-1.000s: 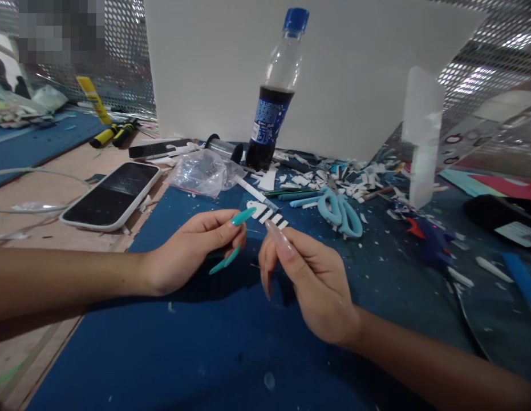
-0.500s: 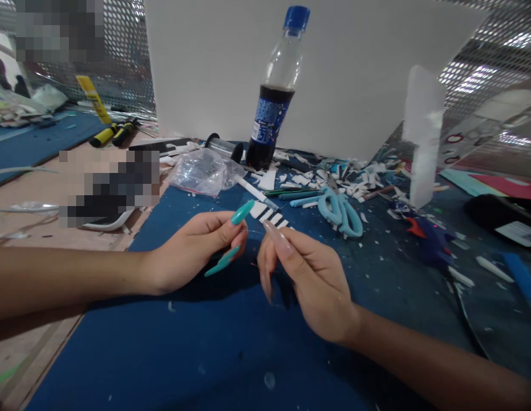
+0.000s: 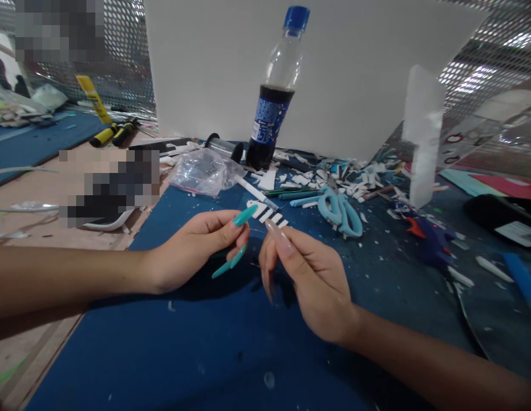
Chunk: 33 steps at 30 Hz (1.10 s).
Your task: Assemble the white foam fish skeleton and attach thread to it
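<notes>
My left hand (image 3: 192,248), with long teal nails, hovers over the blue mat (image 3: 205,348) with its fingers curled inward in a pinch. My right hand (image 3: 310,274), with long pale nails, faces it a few centimetres away, fingers also curled and pinched. What either pinch holds is too small or hidden to name. Just beyond the fingertips lies a white comb-shaped cut piece (image 3: 267,212) on the mat.
A cola bottle (image 3: 274,97) stands before a white board (image 3: 333,68). Light-blue scissors (image 3: 340,208), white scraps (image 3: 329,177), a clear plastic bag (image 3: 203,171) and a glue gun (image 3: 428,240) lie behind the hands. A blurred phone (image 3: 106,188) sits at left.
Both hands stay almost in place; the left fingers shifted slightly up and toward the right hand.
</notes>
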{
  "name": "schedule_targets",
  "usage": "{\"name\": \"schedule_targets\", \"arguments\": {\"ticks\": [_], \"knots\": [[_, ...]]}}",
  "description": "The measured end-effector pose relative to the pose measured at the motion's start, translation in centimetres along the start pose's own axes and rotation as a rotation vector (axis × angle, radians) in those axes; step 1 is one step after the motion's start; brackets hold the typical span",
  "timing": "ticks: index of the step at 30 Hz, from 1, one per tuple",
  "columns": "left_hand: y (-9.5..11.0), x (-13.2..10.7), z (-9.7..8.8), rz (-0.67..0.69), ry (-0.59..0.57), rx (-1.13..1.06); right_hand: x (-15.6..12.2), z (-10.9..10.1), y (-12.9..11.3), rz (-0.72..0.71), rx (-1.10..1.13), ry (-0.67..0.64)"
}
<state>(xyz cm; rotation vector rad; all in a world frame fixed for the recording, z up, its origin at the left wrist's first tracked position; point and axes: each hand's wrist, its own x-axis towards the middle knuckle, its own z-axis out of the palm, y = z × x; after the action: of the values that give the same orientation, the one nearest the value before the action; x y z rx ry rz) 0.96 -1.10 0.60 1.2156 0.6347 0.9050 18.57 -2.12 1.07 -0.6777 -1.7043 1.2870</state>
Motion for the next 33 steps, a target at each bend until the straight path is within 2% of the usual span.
{"name": "schedule_targets", "arguments": {"ticks": [9,21,33], "knots": [[0.07,0.16,0.12,-0.029,0.027,-0.006,-0.17,-0.08,0.04,-0.020,-0.059,0.036],[0.12,0.13,0.11,-0.037,0.030,0.028,-0.23,-0.06,-0.14,-0.038,-0.156,0.008],[0.03,0.08,-0.06,0.006,0.008,0.058,0.08,-0.11,-0.27,0.021,-0.162,-0.018]]}}
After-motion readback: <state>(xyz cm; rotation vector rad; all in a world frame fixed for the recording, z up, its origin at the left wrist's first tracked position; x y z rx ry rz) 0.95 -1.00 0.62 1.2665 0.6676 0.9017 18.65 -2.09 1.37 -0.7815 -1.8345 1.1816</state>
